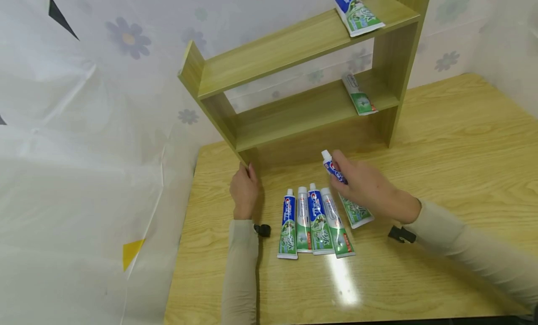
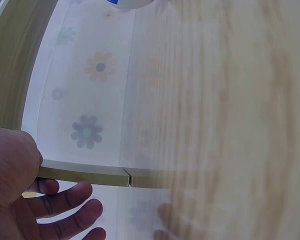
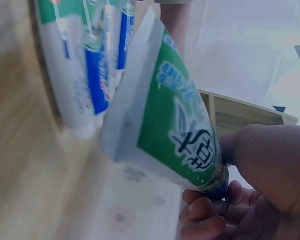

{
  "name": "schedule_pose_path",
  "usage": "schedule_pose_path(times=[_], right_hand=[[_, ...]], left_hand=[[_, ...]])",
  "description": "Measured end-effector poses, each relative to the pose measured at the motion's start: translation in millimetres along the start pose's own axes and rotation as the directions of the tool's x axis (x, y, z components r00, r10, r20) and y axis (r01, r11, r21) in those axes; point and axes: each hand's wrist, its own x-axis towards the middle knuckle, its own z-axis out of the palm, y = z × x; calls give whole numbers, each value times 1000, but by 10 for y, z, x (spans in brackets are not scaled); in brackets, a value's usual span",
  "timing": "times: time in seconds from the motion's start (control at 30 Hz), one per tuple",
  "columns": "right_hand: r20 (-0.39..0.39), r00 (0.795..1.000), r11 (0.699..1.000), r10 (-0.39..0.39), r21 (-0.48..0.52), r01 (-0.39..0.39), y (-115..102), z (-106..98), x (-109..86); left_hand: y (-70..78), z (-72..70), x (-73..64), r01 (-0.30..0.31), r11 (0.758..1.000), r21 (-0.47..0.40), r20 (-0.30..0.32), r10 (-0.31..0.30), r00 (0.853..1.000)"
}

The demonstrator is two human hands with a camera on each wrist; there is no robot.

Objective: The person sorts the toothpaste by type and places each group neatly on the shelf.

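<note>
My right hand (image 1: 363, 187) grips a blue and green toothpaste tube (image 1: 356, 212) around its blue upper part, cap pointing toward the shelf. In the right wrist view the flat green end of this toothpaste tube (image 3: 177, 120) faces the camera. My left hand (image 1: 244, 189) holds the lower left corner of the wooden shelf (image 1: 290, 122). In the left wrist view, the thumb side of the left hand (image 2: 15, 170) lies against the board's edge, with several fingers below it. Left of the held tube, several toothpaste tubes (image 1: 288, 227) lie side by side on the table.
A blue and green toothpaste tube (image 1: 357, 14) lies on the upper shelf board at the right. A white and green tube (image 1: 359, 95) lies on the board below. The wooden table (image 1: 458, 152) extends right of the shelf. A plastic-covered wall (image 1: 84, 175) stands left.
</note>
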Motion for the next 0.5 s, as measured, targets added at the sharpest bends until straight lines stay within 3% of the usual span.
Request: schedule_pose_path(times=[0.2, 0.5], right_hand=[[-118, 988, 993, -102, -72, 94, -144, -266, 143], [-227, 957, 971, -182, -195, 138, -470, -726, 341]], left_hand=[[11, -13, 14, -3, 1000, 0, -7, 3, 1000], [8, -11, 3, 0, 1000, 10, -6, 0, 1000]])
